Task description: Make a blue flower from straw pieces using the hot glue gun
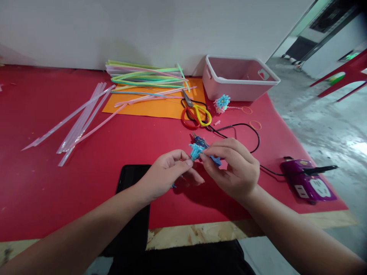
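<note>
Between my two hands is a small light-blue flower (196, 151) that looks bent from fuzzy pipe cleaner. My left hand (174, 168) pinches its lower end between thumb and forefinger. From the other side, the thumb and forefinger of my right hand (231, 164) close on the flower's edge. Just behind my right fingers lies a blue glue gun (201, 142), its nozzle toward the back and its handle partly hidden. A bit of blue (173, 186) shows under my left hand; what it belongs to is hidden.
Scissors (190, 110) and a bundle of pipe cleaners (146, 78) lie on orange paper (137, 110). Clear plastic sleeves (82, 118) are at left, a pink bin (235, 89) and finished flower (222, 103) behind. A black cord reaches a purple power strip (309, 181). A dark tablet (133, 179) sits near the edge.
</note>
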The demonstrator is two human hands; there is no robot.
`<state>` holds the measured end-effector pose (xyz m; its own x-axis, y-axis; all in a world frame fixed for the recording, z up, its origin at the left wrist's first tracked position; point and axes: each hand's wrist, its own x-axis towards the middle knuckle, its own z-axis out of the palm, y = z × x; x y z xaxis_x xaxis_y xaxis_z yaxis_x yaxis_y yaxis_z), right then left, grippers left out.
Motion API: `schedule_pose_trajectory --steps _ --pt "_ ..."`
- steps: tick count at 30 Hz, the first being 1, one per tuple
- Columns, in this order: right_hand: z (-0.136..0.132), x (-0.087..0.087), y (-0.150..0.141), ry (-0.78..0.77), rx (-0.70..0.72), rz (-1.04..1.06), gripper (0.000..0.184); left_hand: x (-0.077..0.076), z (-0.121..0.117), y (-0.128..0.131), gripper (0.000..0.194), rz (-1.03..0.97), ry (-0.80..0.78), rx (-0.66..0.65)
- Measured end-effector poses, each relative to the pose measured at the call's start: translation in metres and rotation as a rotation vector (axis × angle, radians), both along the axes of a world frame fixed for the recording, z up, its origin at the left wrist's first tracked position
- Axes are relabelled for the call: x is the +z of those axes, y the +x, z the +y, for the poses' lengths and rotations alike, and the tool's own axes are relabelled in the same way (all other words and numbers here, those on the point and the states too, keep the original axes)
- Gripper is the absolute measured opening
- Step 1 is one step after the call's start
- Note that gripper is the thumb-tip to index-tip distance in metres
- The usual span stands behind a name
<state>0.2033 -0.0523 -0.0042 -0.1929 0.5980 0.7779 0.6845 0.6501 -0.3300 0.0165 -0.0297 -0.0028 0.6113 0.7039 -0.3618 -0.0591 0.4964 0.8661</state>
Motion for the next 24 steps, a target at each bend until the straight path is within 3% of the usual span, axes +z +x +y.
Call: schedule_pose_trajectory --steps 13,24 --pt "-0.0006 0.0043 -0.0011 -0.024 0.003 -0.018 0.016 -0.0026 0.0002 -0.0004 0.014 0.053 0.169 0.043" --pt "-0.0006 0.0051 -0.0005 -0.072 -0.019 -0.003 0.016 -0.0024 -0.0003 -0.0008 0.015 0.086 0.203 0.045"
